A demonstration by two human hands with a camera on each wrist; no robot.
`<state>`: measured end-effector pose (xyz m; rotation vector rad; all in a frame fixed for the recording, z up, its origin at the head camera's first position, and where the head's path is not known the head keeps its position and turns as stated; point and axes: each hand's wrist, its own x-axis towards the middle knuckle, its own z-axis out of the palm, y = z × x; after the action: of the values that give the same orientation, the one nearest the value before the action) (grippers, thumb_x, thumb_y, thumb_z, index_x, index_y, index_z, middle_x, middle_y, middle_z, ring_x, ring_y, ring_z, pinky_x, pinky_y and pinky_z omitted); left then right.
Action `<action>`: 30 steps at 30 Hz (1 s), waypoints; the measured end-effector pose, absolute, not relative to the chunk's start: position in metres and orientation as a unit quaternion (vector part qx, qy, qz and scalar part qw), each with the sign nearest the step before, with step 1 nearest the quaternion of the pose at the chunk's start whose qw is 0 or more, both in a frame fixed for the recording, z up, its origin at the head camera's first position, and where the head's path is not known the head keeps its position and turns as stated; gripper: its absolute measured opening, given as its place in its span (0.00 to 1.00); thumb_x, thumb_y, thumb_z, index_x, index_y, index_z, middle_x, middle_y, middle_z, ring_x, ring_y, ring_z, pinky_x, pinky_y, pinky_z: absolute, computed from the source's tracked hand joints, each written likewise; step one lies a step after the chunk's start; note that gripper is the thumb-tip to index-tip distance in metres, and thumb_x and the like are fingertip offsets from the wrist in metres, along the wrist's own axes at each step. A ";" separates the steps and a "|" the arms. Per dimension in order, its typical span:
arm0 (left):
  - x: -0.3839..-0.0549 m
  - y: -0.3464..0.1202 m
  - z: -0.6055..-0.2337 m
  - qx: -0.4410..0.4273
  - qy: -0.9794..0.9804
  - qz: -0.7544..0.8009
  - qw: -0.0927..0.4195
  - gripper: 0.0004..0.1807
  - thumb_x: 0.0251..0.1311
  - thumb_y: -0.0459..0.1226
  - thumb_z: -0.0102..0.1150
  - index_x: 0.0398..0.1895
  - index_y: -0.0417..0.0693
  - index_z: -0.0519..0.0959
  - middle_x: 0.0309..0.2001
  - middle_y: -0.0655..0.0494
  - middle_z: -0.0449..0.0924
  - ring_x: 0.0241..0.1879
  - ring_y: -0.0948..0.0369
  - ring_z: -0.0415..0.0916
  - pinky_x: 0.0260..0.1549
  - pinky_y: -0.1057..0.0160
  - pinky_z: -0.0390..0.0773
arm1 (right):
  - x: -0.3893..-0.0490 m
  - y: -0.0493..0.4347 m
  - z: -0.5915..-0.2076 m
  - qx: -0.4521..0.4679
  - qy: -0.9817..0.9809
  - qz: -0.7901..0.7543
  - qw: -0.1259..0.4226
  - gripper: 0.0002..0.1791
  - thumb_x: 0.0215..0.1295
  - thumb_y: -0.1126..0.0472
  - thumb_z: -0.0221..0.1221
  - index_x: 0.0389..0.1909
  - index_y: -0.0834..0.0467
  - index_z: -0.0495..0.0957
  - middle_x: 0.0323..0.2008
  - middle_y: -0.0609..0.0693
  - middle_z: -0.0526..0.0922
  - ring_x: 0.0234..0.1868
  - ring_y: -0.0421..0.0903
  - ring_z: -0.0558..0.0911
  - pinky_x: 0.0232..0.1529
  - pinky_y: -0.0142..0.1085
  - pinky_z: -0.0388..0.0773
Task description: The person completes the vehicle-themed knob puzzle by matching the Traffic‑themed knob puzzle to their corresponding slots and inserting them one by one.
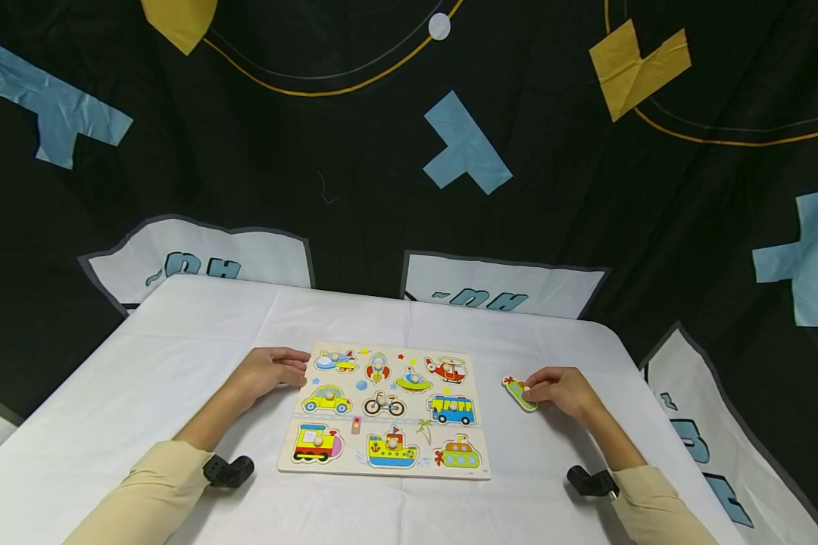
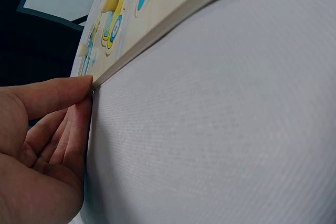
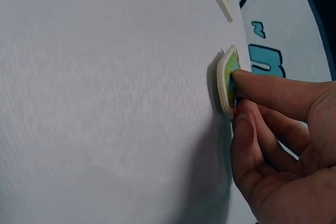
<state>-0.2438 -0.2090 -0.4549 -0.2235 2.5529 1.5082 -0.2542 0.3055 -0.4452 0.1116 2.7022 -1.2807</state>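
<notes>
A wooden knob puzzle board printed with colorful vehicles lies flat on the white table. My left hand is at its left edge, with straight, relaxed fingers. In the left wrist view, the fingertips meet the side of the board. To the right of the board, my right hand pinches a green submarine puzzle piece with a red propeller. The right wrist view has that submarine piece tilted close over the cloth, its knob hidden by the thumb and fingers.
White cloth covers the table. Knobbed pieces such as the bus and the train sit in the board. Behind the table hangs a black curtain with blue and yellow patches. Black wrist cameras are worn on both arms.
</notes>
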 end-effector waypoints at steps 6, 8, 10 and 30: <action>-0.244 -0.209 -0.455 -0.074 0.856 0.505 0.083 0.28 0.54 0.35 0.71 0.60 0.41 0.80 0.46 0.51 0.88 0.43 0.60 0.82 0.47 0.61 0.77 | -0.251 0.295 -0.441 -0.004 0.899 -0.428 0.091 0.15 0.52 0.61 0.74 0.39 0.64 0.85 0.29 0.49 0.86 0.32 0.44 0.79 0.36 0.37 0.78; -0.244 -0.209 -0.455 -0.074 0.856 0.505 0.083 0.28 0.54 0.35 0.71 0.61 0.41 0.80 0.46 0.51 0.88 0.43 0.61 0.82 0.47 0.61 0.77 | -0.250 0.291 -0.440 -0.017 0.900 -0.424 0.098 0.14 0.52 0.62 0.74 0.38 0.63 0.85 0.28 0.49 0.85 0.31 0.44 0.79 0.35 0.37 0.78; -0.244 -0.209 -0.455 -0.075 0.856 0.505 0.083 0.28 0.54 0.35 0.71 0.61 0.41 0.80 0.46 0.51 0.88 0.43 0.61 0.82 0.46 0.62 0.77 | -0.249 0.287 -0.438 -0.028 0.901 -0.420 0.105 0.14 0.51 0.63 0.74 0.38 0.62 0.85 0.27 0.48 0.84 0.30 0.44 0.78 0.34 0.37 0.77; -0.243 -0.209 -0.453 -0.069 0.856 0.505 0.082 0.28 0.53 0.34 0.71 0.60 0.40 0.80 0.46 0.50 0.88 0.43 0.61 0.82 0.45 0.63 0.77 | -0.233 0.243 -0.424 -0.173 0.871 -0.408 0.212 0.11 0.48 0.66 0.75 0.33 0.62 0.86 0.25 0.49 0.83 0.27 0.42 0.77 0.29 0.33 0.72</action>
<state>-0.2431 -0.2088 -0.4528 -0.2054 2.5576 1.5097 -0.2334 0.2431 -0.4241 -0.4794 2.4204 -1.1331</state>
